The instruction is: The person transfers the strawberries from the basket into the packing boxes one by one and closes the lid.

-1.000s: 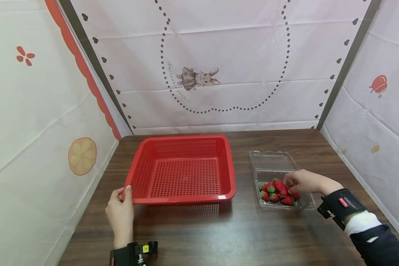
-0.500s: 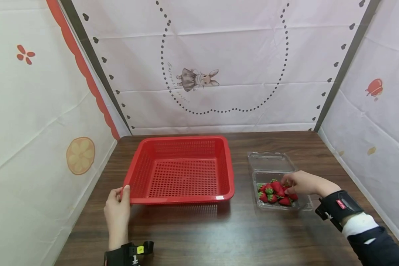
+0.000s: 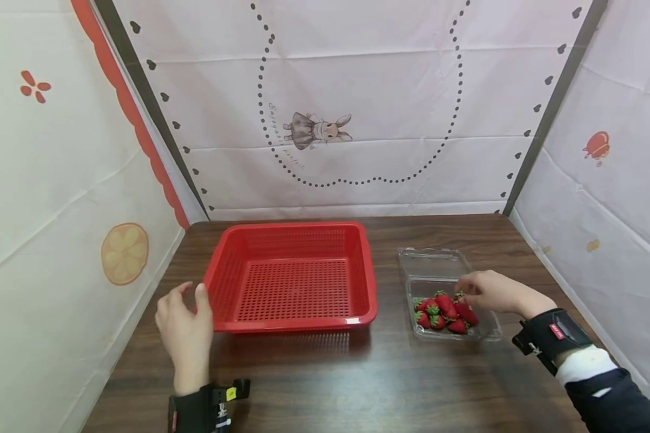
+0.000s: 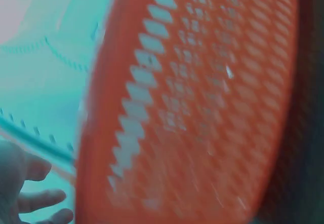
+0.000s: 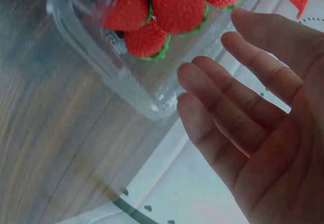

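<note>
A red plastic basket (image 3: 298,291) with a perforated bottom and sides stands left of centre on the table. My left hand (image 3: 185,328) is just off its near left corner, fingers apart and holding nothing. In the left wrist view, those fingers (image 4: 43,198) show beside the slotted basket wall (image 4: 202,107). To the right, a clear hinged plastic box (image 3: 411,325) lies with its lid back and several strawberries (image 3: 445,308) in it. My right hand (image 3: 493,293) hovers over the box's right side. The right wrist view shows its fingers (image 5: 223,107) relaxed, gripping nothing, close to the strawberries.
The box's transparent lid (image 3: 433,263) lies flat behind the berries. Dark wood tabletop (image 3: 401,385) extends in front of basket and box. Printed white cloth walls (image 3: 368,102) enclose the table at the back and both sides.
My left hand has let go of the basket's near left corner and moved slightly left, its fingers spreading. My right hand has lifted a little from among the strawberries. The head view has shifted slightly.
</note>
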`<action>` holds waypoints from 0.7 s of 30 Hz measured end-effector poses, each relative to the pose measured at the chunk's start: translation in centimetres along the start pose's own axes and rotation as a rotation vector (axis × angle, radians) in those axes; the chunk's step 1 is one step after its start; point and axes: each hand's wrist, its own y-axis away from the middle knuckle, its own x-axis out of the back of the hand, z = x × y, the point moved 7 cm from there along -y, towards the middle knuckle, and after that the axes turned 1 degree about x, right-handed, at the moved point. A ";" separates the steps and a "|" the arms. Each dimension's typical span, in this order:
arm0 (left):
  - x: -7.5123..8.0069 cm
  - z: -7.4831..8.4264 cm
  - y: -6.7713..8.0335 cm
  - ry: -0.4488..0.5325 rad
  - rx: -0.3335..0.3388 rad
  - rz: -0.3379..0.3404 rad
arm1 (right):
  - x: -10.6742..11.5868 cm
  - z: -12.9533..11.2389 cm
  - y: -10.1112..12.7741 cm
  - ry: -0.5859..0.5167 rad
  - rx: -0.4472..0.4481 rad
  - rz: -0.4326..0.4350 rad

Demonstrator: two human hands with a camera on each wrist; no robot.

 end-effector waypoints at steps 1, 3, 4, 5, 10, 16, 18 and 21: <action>-0.1 1.3 -0.1 0.016 -0.045 0.018 | 0.3 0.0 0.1 0.009 -0.002 0.017; -0.7 3.9 -0.1 0.053 -0.135 0.032 | 1.0 0.1 0.3 0.020 -0.001 0.055; -1.1 5.3 0.0 0.072 -0.175 0.030 | 1.3 0.1 0.4 0.026 0.001 0.076; -1.6 6.6 0.1 0.092 -0.208 0.016 | 1.7 0.1 0.5 0.034 -0.006 0.098; -5.6 13.7 1.4 0.213 -0.333 -0.152 | 3.5 0.5 0.9 0.094 -0.045 0.216; -12.4 20.7 3.9 0.279 -0.451 -0.367 | 5.2 1.2 0.6 0.076 -0.161 0.351; -14.6 22.2 4.8 0.256 -0.471 -0.424 | 5.6 1.6 0.4 0.062 -0.197 0.396; -17.8 24.2 5.8 0.224 -0.492 -0.497 | 6.1 2.1 0.0 0.047 -0.231 0.458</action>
